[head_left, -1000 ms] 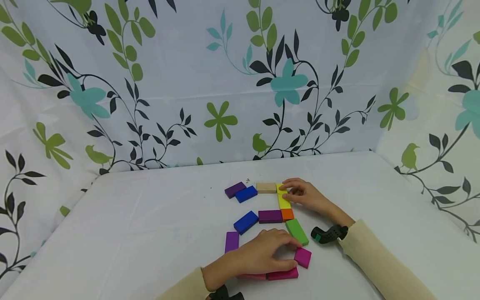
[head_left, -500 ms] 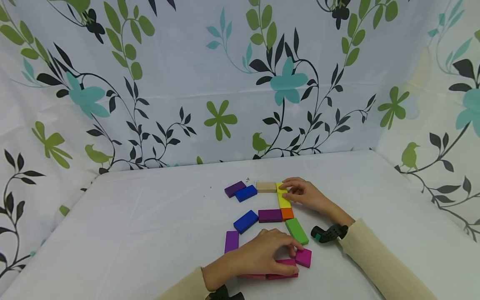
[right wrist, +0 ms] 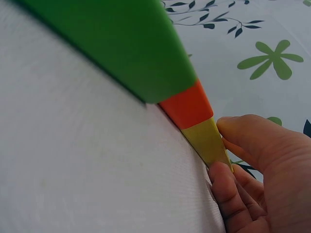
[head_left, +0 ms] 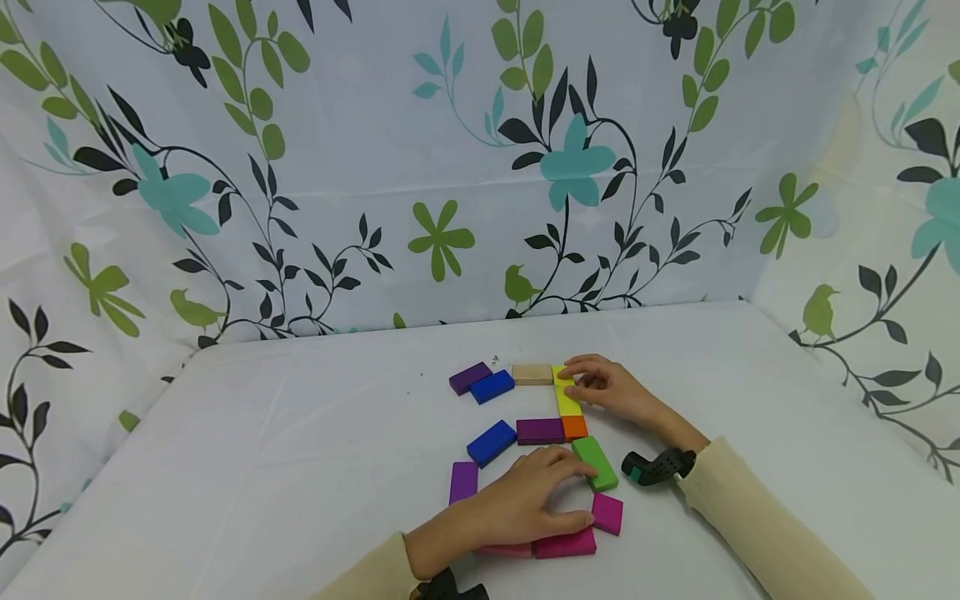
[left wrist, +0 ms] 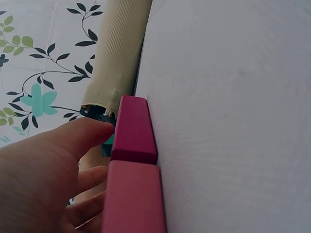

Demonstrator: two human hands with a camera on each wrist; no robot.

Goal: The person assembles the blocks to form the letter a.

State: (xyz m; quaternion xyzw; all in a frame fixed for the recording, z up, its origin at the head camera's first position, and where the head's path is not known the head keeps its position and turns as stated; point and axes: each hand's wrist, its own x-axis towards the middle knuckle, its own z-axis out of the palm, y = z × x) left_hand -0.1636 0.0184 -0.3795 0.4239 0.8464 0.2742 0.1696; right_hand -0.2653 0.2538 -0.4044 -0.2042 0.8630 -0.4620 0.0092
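In the head view, my left hand point(head_left: 517, 504) spans the near right part of a block outline. Its fingertips touch the green block point(head_left: 597, 467), and its thumb tip lies at the small magenta block point(head_left: 607, 513). The longer magenta block point(head_left: 566, 546) and a pink block point(head_left: 504, 551) lie below that hand, partly covered. My right hand point(head_left: 617, 392) pinches the yellow block point(head_left: 567, 402) at its far end. An orange block point(head_left: 575, 427) touches the yellow one. In the right wrist view, thumb and finger sit on either side of the yellow block point(right wrist: 206, 141).
Other blocks complete the curve: a dark purple block point(head_left: 541, 432), blue blocks such as the nearer one point(head_left: 492, 443), a violet block point(head_left: 463, 483), a tan block point(head_left: 532, 375) and another dark purple block point(head_left: 469, 378). A leaf-patterned cloth point(head_left: 360, 167) hangs behind the white table point(head_left: 300, 433).
My left fingers have moved from the small magenta block up to the green one, and the thumb has shifted slightly. The small magenta block has moved slightly. My right hand stays put.
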